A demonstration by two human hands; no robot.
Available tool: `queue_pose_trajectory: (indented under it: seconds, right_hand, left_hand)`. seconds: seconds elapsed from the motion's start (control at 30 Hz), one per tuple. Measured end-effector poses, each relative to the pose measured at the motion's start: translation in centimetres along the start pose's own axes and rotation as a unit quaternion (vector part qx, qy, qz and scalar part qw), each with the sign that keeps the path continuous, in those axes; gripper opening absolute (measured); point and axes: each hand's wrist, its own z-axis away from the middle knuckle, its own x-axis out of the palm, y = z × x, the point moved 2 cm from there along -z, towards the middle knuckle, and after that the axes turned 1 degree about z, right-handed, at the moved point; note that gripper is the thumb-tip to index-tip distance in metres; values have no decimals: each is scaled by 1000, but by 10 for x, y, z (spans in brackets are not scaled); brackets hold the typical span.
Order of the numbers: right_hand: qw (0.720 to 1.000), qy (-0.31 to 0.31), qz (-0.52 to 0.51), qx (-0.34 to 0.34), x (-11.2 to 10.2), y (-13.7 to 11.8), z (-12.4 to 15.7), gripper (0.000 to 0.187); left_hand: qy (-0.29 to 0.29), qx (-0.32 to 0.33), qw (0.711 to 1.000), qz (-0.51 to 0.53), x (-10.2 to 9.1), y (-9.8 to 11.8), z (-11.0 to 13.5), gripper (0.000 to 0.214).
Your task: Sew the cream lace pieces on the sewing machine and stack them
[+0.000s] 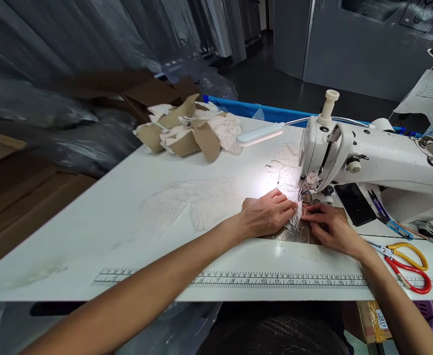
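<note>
A strip of white lace [294, 220] runs under the needle area of a white sewing machine [382, 153], over a brown metallic plate [286, 234]. My left hand [270, 213] lies left of the needle, fingers bent together, fingertips gripping the lace edge. From the other side, my right hand [329, 226] has its fingertips closed at the right edge of the same strip. More lace [288, 167] spreads behind the needle, lit by a lamp [262, 134]. A pale lace piece [212, 202] lies flat on the white table [101, 222] to the left.
Red and yellow scissors [408, 266] lie beside my right forearm. Blue thread snips [389, 217] and a black phone [354, 203] rest under the machine arm. Tied lace bundles with brown card [186, 133] sit at the back; a cardboard box [24, 197] stands left. A printed ruler [246, 280] follows the front edge.
</note>
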Motion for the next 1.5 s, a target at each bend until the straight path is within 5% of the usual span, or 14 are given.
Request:
queue_pose_trajectory:
  seconds: [0.17,0.47,0.7,1.07,1.5]
  right_hand:
    - [999,-25,1,24,-15,11,-13,36]
    - [990,25,126,-56,11,18,-4,35]
    - [986,35,159,-42,13,16,-4,33]
    - [991,12,136,3,13,11,-4,35]
    - [992,12,125,-4,13,10,-3,36]
  left_hand:
    - [40,15,999,16,-7,2,-1,21]
    - [22,43,996,76,-12,3,2,28]
    - [33,28,994,103,-8,3,3,25]
    - [91,40,988,116,-12,4,0,19]
    - [63,40,991,112,-8,6,-1,19]
